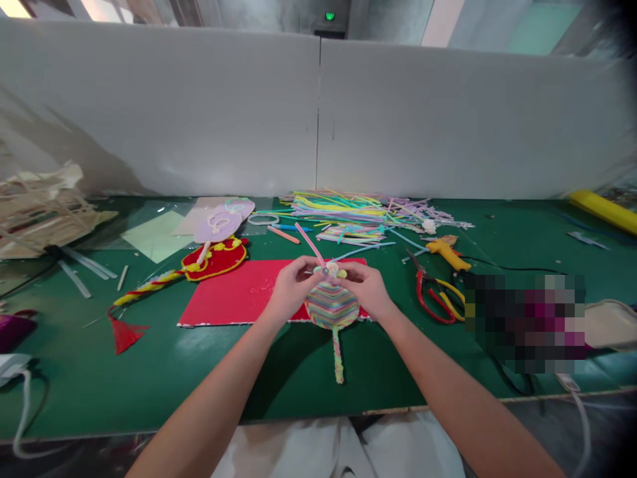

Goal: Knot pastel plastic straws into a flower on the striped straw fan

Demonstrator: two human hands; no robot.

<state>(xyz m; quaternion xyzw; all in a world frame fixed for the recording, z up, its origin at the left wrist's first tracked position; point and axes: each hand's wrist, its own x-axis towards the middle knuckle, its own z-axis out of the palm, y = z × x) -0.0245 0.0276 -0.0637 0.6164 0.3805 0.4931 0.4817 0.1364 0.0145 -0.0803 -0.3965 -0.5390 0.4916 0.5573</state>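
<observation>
A round, fan-shaped craft of striped pastel pipe cleaners [332, 305] is in front of me, its twisted handle [338, 358] pointing toward me. Small flower-like pieces [334, 268] show at its top edge between my fingertips. My left hand [293, 289] is closed in a pinch there, with a pink pipe cleaner [309, 243] sticking up and leftward from its fingertips. Opposite it, my right hand [367, 290] pinches the fan's top right edge. The fingers hide the exact contact points. Under both hands lies a red board [229, 292].
Loose pastel pipe cleaners [343, 209] are heaped at the back. A red fan with yellow trim [213, 259] and a lilac piece [219, 222] lie left. Pliers [432, 299] and a yellow glue gun [448, 252] lie right, beside a pixelated patch. A white partition [199, 113] stands behind.
</observation>
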